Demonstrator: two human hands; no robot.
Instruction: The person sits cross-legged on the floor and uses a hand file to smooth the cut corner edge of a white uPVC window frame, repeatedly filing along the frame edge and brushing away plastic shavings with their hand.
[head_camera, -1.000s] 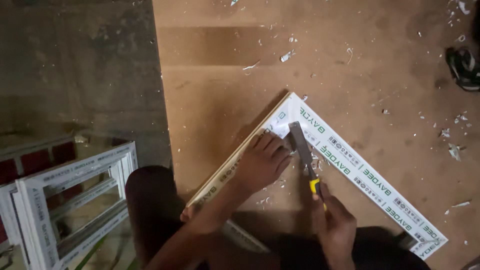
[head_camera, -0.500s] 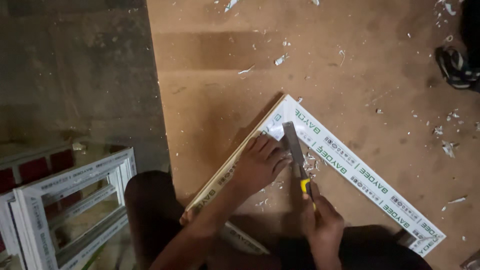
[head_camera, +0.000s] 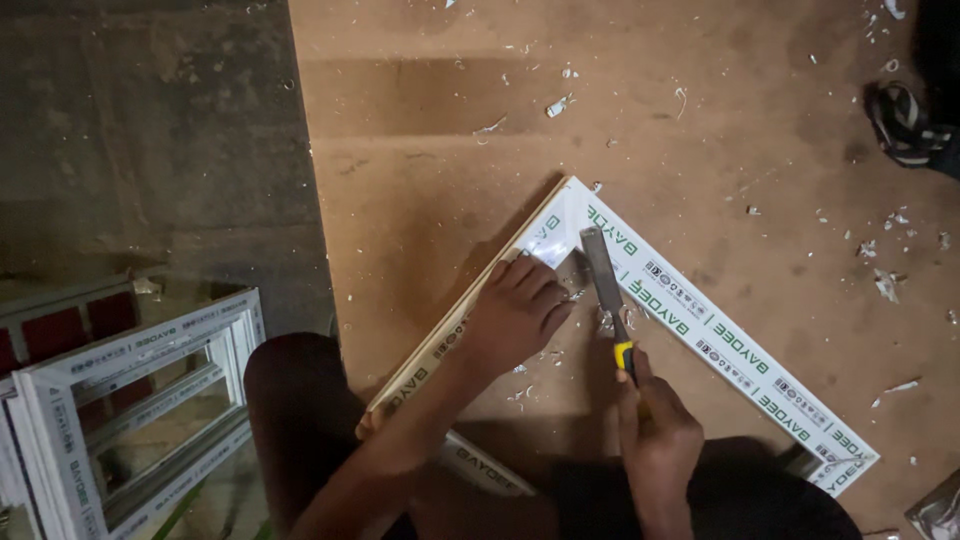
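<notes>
A white plastic window frame (head_camera: 720, 340) with green print lies as a corner on a brown board (head_camera: 620, 120). My left hand (head_camera: 515, 315) presses flat on the frame's left bar, just inside the corner. My right hand (head_camera: 655, 425) grips the yellow-and-black handle of a chisel (head_camera: 603, 275). The chisel's flat steel blade points at the inside of the frame's corner, near my left fingertips.
White shavings (head_camera: 560, 105) are scattered over the board. A stack of finished white frames (head_camera: 130, 400) stands at the lower left on the dark concrete floor (head_camera: 150, 150). A sandal (head_camera: 905, 125) lies at the upper right. My knees are at the bottom edge.
The chisel blade has slid a little further up into the frame's corner. My left hand has stayed pressed on the left bar.
</notes>
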